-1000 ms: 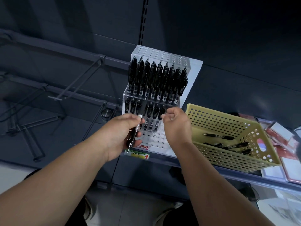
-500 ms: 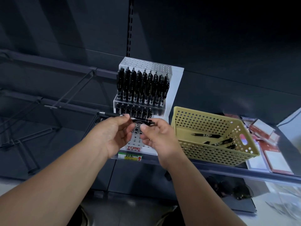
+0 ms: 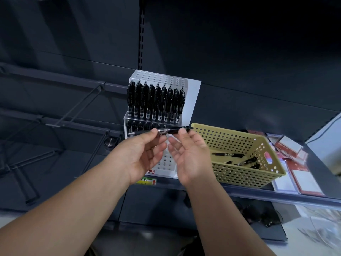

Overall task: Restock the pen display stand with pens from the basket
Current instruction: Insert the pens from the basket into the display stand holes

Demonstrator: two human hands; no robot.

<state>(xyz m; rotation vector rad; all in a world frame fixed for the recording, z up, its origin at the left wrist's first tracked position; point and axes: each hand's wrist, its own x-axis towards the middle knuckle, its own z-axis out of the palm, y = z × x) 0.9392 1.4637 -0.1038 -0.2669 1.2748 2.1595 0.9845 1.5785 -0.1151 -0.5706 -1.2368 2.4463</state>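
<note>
A clear stepped pen display stand [image 3: 191, 100] sits on the dark shelf, its upper row full of black pens and its lower row partly filled. One black pen [image 3: 171, 130] lies level in front of the lower row. My left hand [image 3: 142, 156] pinches the pen's tip end and my right hand [image 3: 190, 156] pinches its clip end, palms turned toward me. To the right a yellow perforated basket [image 3: 227, 174] holds a few black pens [image 3: 239, 159].
Red and white packets [image 3: 289, 147] lie on the shelf to the right of the basket. Bare metal hooks [image 3: 73, 111] jut out at the left. A price label [image 3: 147, 182] sits on the shelf's front edge below the stand.
My hands left the stand's lower row and came back toward me. The pen, held upright in my left hand a second ago, now lies level between both hands.
</note>
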